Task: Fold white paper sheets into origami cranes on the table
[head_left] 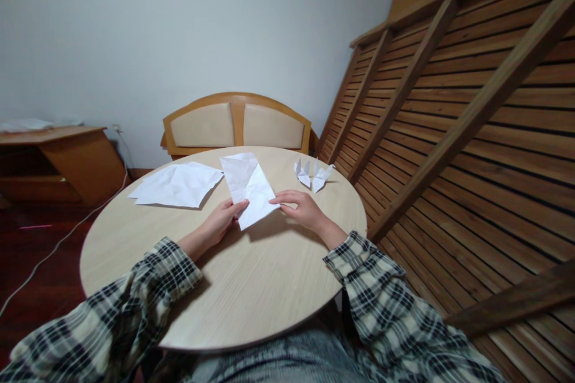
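Note:
A creased white sheet of paper (248,187) is lifted off a round light wooden table (251,287), folded partly and tilted up. My left hand (221,220) pinches its near left edge, thumb on top. My right hand (300,206) holds its right corner with the fingers closed on the paper. Both arms wear checked sleeves.
A loose stack of white sheets (177,185) lies at the table's far left. Two small folded paper figures (313,174) stand at the far right. A padded wooden chair (237,124) is behind the table, a slatted wooden wall (471,131) to the right, a low cabinet (58,161) left.

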Motion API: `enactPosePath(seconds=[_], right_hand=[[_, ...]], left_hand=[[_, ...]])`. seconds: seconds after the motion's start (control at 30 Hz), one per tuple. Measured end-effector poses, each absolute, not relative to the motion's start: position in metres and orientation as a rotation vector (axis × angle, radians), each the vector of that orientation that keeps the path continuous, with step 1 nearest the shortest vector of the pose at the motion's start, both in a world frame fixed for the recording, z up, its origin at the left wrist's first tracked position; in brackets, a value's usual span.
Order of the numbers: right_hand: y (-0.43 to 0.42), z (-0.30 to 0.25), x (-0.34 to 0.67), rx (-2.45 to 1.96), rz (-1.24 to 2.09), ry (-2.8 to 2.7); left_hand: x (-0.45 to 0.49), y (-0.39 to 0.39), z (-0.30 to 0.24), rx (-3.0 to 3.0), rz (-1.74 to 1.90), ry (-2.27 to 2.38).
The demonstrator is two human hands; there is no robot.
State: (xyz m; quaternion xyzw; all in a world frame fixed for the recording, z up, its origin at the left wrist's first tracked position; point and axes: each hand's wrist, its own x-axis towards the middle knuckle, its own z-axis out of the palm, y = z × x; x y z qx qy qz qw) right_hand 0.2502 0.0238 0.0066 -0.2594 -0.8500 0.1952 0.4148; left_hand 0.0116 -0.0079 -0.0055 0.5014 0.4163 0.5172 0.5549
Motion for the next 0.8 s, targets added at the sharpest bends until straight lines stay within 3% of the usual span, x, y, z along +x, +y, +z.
enactPosePath(seconds=[0.37,0.8], right_hand=[[0.026,0.007,0.251,-0.676,0.511,-2.075],[0.026,0.002,0.248,-0.694,0.684,-2.039]], left_hand=[[0.002,-0.001,0.000,0.888,1.287,0.854],[0.002,0.001,-0.004,0.968,1.312,0.961]])
